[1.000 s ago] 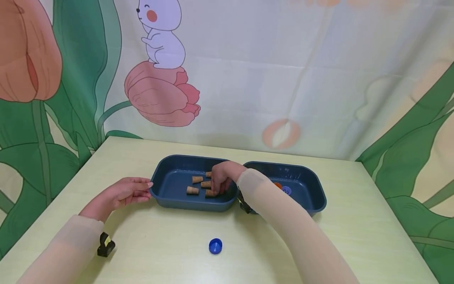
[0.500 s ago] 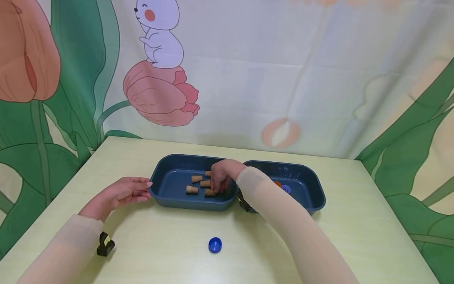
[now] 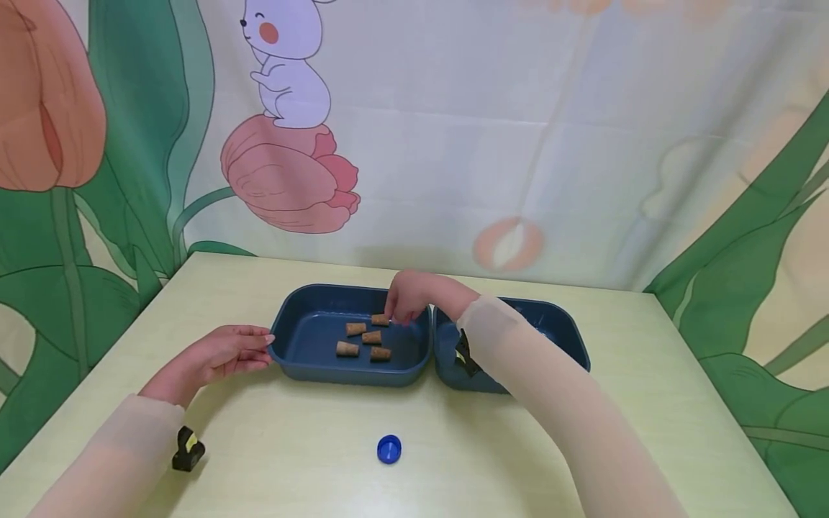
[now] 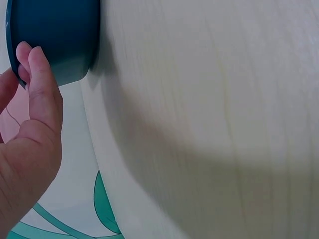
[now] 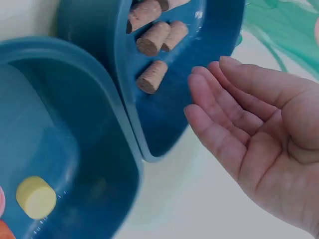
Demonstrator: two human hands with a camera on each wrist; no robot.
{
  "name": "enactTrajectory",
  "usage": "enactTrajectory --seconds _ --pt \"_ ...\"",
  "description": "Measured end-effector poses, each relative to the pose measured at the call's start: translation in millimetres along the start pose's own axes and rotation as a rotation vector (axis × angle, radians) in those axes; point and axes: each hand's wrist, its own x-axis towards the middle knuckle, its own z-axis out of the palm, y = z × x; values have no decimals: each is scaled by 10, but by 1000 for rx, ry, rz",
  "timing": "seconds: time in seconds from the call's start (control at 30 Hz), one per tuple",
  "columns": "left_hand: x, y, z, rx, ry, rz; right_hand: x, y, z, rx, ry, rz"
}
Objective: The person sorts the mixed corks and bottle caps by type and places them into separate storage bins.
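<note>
My left hand pinches the left rim of a dark blue tray; the left wrist view shows thumb and fingers on either side of the tray's edge. Several corks lie on their sides in that tray, among them a cork at the front and a cork at the back. Over the tray's back right corner is my right hand. In the right wrist view this hand has loosely bent fingers with nothing between them, apart from the nearest cork.
Beside it on the right stands a second dark blue tray, partly covered by my right forearm. Inside lie a yellow cap and orange and pink pieces. A blue bottle cap rests on the table in front. A printed curtain hangs behind.
My right hand has risen from the corks toward the back right of the left tray. The corks stay in the tray. My left hand keeps its place on the rim.
</note>
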Motion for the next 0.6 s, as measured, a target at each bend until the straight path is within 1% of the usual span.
enactTrajectory --seconds 0.17,0.33,0.5,0.6 --pt "-1 -7 -6 -6 -8 0 -204 -35 -26 -10 93 -52" --pt "-4 -7 -13 -8 -6 -4 -422 -37 -10 31 203 -119" --pt "-4 0 -15 -22 -6 -4 -631 -17 100 90 331 -185" --pt "-4 2 -9 -25 -8 -4 -734 -3 206 130 382 -186"
